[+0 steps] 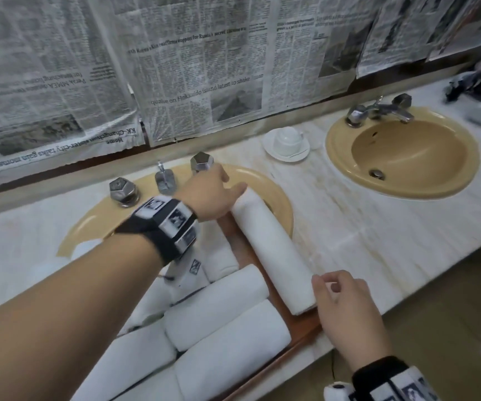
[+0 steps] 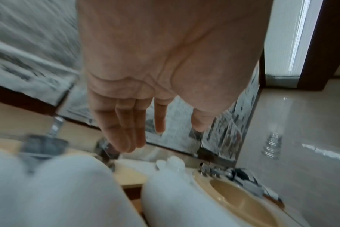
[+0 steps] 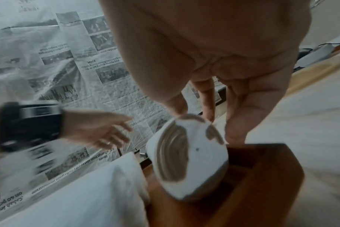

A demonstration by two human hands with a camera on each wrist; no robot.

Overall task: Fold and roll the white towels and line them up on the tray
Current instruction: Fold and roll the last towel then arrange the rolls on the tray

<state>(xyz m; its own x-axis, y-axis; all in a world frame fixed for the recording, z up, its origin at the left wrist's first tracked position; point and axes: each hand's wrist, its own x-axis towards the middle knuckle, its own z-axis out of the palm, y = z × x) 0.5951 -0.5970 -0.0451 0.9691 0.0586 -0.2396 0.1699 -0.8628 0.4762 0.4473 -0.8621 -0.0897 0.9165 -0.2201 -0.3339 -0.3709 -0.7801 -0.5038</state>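
The head view looks down on a pale bench [image 1: 363,227] with two tan sinks [image 1: 401,154] and newspaper [image 1: 175,68] taped along the wall across the top of the frame. A wooden tray [image 1: 300,328] sits at lower centre, partly over the left sink. On it lie rolled white towels [image 1: 219,296] – at least four can be counted side by side at lower left, though the left forearm hides part of the row, so the full number cannot be told. One more roll [image 1: 274,253] runs diagonally along the tray's right edge.

The left hand [image 1: 207,195], centre frame, has straight fingers at the far end of that roll. The right hand [image 1: 346,308], lower right, is at its near end with fingers loosely bent.

The left wrist view shows what the head view does not – the left palm [image 2: 145,69] open, fingers straight and holding nothing, above two blurred towel rolls at the bottom of the frame. The right wrist view shows the roll end-on, its spiral [image 3: 186,153] visible at centre, resting on the tray corner, with the right thumb [image 3: 177,102] and fingertips touching its top edge rather than gripping it.

One upturned cup [image 1: 288,140] on a saucer stands between the sinks, upper centre. Each sink has taps [image 1: 123,191].
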